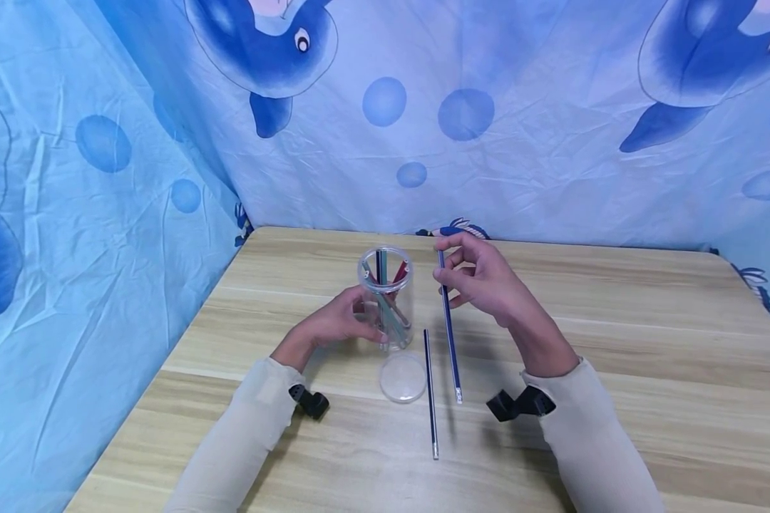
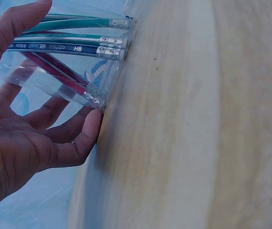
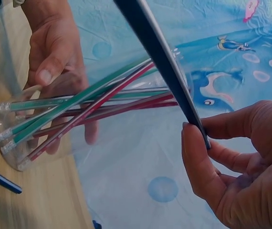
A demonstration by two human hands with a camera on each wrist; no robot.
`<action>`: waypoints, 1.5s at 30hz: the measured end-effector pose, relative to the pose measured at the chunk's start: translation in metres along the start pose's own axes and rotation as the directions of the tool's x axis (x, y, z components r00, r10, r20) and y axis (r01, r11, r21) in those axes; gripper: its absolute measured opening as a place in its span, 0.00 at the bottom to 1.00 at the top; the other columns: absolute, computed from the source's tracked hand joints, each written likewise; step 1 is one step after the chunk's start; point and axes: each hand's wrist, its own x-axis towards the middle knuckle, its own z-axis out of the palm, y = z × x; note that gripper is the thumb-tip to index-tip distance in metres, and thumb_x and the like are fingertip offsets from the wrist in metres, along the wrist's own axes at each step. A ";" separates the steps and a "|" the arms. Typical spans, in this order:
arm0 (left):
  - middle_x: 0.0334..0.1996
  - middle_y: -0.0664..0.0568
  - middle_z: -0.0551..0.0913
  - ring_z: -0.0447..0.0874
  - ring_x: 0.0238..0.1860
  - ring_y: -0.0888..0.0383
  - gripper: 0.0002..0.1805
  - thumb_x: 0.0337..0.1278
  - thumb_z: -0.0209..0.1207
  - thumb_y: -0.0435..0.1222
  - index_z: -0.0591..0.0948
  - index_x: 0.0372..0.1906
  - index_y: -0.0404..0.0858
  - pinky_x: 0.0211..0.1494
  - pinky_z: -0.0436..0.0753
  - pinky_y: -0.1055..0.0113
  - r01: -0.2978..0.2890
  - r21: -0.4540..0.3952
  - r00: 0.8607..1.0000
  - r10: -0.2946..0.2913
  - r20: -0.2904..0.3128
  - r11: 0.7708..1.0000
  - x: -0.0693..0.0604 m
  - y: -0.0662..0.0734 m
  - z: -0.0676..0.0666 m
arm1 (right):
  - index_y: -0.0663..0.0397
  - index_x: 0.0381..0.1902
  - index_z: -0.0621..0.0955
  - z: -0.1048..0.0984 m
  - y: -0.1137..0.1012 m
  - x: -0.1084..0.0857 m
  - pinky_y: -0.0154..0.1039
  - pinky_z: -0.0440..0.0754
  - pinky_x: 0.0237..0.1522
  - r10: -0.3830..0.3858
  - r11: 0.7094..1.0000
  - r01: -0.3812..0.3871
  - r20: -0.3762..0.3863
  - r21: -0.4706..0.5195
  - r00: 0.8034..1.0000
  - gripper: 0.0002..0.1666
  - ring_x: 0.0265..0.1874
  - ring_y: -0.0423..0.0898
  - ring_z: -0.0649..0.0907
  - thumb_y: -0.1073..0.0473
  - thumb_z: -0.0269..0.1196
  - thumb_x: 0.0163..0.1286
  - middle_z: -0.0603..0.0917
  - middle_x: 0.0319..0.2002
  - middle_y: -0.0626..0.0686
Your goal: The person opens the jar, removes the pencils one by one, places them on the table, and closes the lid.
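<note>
A clear plastic jar (image 1: 398,320) stands upright on the table with several green, red and dark blue pencils (image 3: 93,102) inside. My left hand (image 1: 340,318) is curled round its lower left side; in the left wrist view the fingers of the left hand (image 2: 26,124) lie about the jar near the pencils' eraser ends. To the right of the jar, my right hand (image 1: 484,281) pinches a dark blue pencil (image 1: 450,328) near its upper end, its eraser end pointing down toward me. The right wrist view shows thumb and finger of the right hand (image 3: 241,162) on the pencil's tip.
A round clear lid (image 1: 403,377) lies on the wooden table (image 1: 648,342) just in front of the jar. Beside it, right of the lid, lies another dark blue pencil (image 1: 431,399). A blue curtain with whale prints (image 1: 526,178) hangs behind the table and along the left.
</note>
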 end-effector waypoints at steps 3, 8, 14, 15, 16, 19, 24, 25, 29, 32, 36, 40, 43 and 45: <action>0.63 0.43 0.75 0.70 0.61 0.47 0.39 0.40 0.75 0.25 0.74 0.64 0.33 0.67 0.63 0.46 -0.006 -0.001 1.000 0.006 0.004 1.000 0.000 0.000 -0.001 | 0.60 0.59 0.72 0.000 0.004 0.003 0.52 0.86 0.33 0.019 1.000 -0.019 0.022 -0.002 1.000 0.20 0.34 0.52 0.82 0.68 0.61 0.70 0.74 0.38 0.60; 0.64 0.42 0.75 0.71 0.62 0.47 0.39 0.41 0.75 0.25 0.73 0.64 0.33 0.68 0.63 0.45 -0.015 0.003 1.000 0.015 0.011 1.000 0.000 0.000 -0.001 | 0.60 0.60 0.72 0.000 0.012 0.009 0.53 0.86 0.33 0.051 0.999 -0.051 0.034 -0.008 0.998 0.21 0.33 0.52 0.82 0.68 0.60 0.71 0.76 0.38 0.61; 0.65 0.43 0.74 0.70 0.62 0.47 0.39 0.41 0.75 0.26 0.73 0.64 0.34 0.67 0.64 0.45 -0.018 0.013 1.000 0.017 0.017 1.000 -0.001 -0.001 -0.001 | 0.62 0.60 0.71 0.000 0.030 0.018 0.48 0.86 0.32 0.111 0.994 -0.112 0.046 0.011 0.993 0.22 0.32 0.49 0.83 0.68 0.61 0.71 0.75 0.38 0.60; 0.64 0.44 0.74 0.71 0.62 0.47 0.38 0.41 0.75 0.26 0.74 0.63 0.35 0.67 0.64 0.45 -0.018 0.016 1.000 0.018 0.017 1.000 -0.001 -0.001 -0.002 | 0.62 0.61 0.71 0.000 0.034 0.020 0.47 0.86 0.32 0.128 0.992 -0.129 0.050 0.018 0.991 0.22 0.32 0.49 0.83 0.68 0.61 0.71 0.75 0.38 0.59; 0.64 0.45 0.75 0.71 0.61 0.47 0.38 0.42 0.75 0.27 0.74 0.63 0.35 0.67 0.64 0.45 -0.019 0.020 1.000 0.019 0.016 1.000 -0.001 -0.001 -0.001 | 0.62 0.61 0.71 0.000 0.038 0.021 0.46 0.86 0.32 0.142 0.989 -0.144 0.054 0.026 0.988 0.22 0.31 0.48 0.83 0.68 0.61 0.71 0.75 0.38 0.58; 0.62 0.47 0.76 0.72 0.61 0.47 0.37 0.41 0.75 0.27 0.75 0.62 0.36 0.67 0.64 0.45 -0.016 0.024 1.000 0.015 0.013 1.000 -0.001 0.000 -0.001 | 0.62 0.61 0.71 0.000 0.050 0.024 0.44 0.86 0.31 0.185 0.981 -0.188 0.062 0.052 0.981 0.23 0.31 0.47 0.83 0.68 0.62 0.70 0.74 0.38 0.57; 0.63 0.43 0.75 0.71 0.62 0.46 0.38 0.41 0.75 0.26 0.74 0.63 0.33 0.67 0.64 0.44 -0.014 0.020 1.000 0.013 0.016 1.000 -0.001 0.000 0.000 | 0.61 0.60 0.72 0.003 0.064 0.023 0.44 0.86 0.31 0.220 0.972 -0.223 0.051 0.069 0.974 0.23 0.32 0.47 0.83 0.68 0.62 0.70 0.75 0.38 0.57; 0.64 0.42 0.74 0.71 0.62 0.46 0.38 0.41 0.75 0.26 0.74 0.63 0.33 0.67 0.64 0.44 -0.015 0.021 1.000 0.015 0.017 1.000 -0.001 0.000 0.000 | 0.62 0.61 0.72 0.003 0.067 0.022 0.44 0.86 0.31 0.223 0.972 -0.226 0.049 0.068 0.974 0.23 0.32 0.47 0.82 0.67 0.63 0.70 0.75 0.38 0.57; 0.63 0.44 0.75 0.71 0.63 0.47 0.35 0.41 0.75 0.27 0.76 0.61 0.35 0.67 0.64 0.45 -0.018 0.028 1.000 0.018 0.013 0.999 0.000 0.000 0.001 | 0.64 0.63 0.71 0.008 0.078 0.019 0.44 0.86 0.32 0.239 0.968 -0.243 0.057 0.063 0.969 0.25 0.33 0.47 0.82 0.66 0.63 0.70 0.76 0.39 0.58; 0.62 0.49 0.76 0.71 0.62 0.47 0.33 0.41 0.75 0.27 0.78 0.58 0.39 0.67 0.64 0.45 -0.021 0.034 1.000 0.021 0.006 0.999 0.000 0.000 0.000 | 0.63 0.63 0.70 0.010 0.086 0.017 0.44 0.86 0.32 0.262 0.962 -0.265 0.060 0.060 0.963 0.26 0.32 0.48 0.82 0.65 0.63 0.70 0.76 0.40 0.58; 0.62 0.51 0.75 0.71 0.63 0.47 0.33 0.42 0.75 0.27 0.78 0.58 0.42 0.67 0.64 0.45 -0.020 0.037 1.000 0.020 0.005 0.999 0.001 0.000 -0.001 | 0.62 0.62 0.71 0.012 0.097 0.013 0.44 0.86 0.33 0.287 0.956 -0.290 0.056 0.051 0.956 0.25 0.33 0.48 0.82 0.65 0.63 0.70 0.76 0.41 0.59; 0.62 0.51 0.76 0.71 0.64 0.47 0.34 0.42 0.75 0.27 0.77 0.59 0.41 0.68 0.64 0.45 -0.025 0.037 1.000 0.025 0.012 0.999 0.001 -0.002 -0.002 | 0.61 0.61 0.72 0.015 0.106 0.007 0.44 0.86 0.33 0.307 0.950 -0.309 0.048 0.041 0.951 0.23 0.33 0.49 0.82 0.66 0.63 0.70 0.77 0.41 0.58; 0.61 0.50 0.77 0.71 0.64 0.48 0.35 0.41 0.76 0.27 0.77 0.59 0.40 0.69 0.63 0.45 -0.036 0.035 0.999 0.036 0.012 0.999 0.002 -0.004 -0.001 | 0.61 0.60 0.73 0.017 0.111 0.002 0.43 0.86 0.32 0.320 0.947 -0.321 0.044 0.027 0.946 0.22 0.32 0.49 0.82 0.67 0.63 0.69 0.77 0.39 0.58; 0.60 0.50 0.78 0.71 0.63 0.48 0.35 0.40 0.76 0.27 0.77 0.59 0.40 0.68 0.63 0.45 -0.041 0.032 0.999 0.041 0.011 0.999 0.002 -0.005 -0.001 | 0.61 0.59 0.73 0.018 0.113 0.000 0.43 0.86 0.32 0.326 0.945 -0.327 0.043 0.025 0.945 0.22 0.31 0.48 0.82 0.67 0.63 0.69 0.78 0.38 0.58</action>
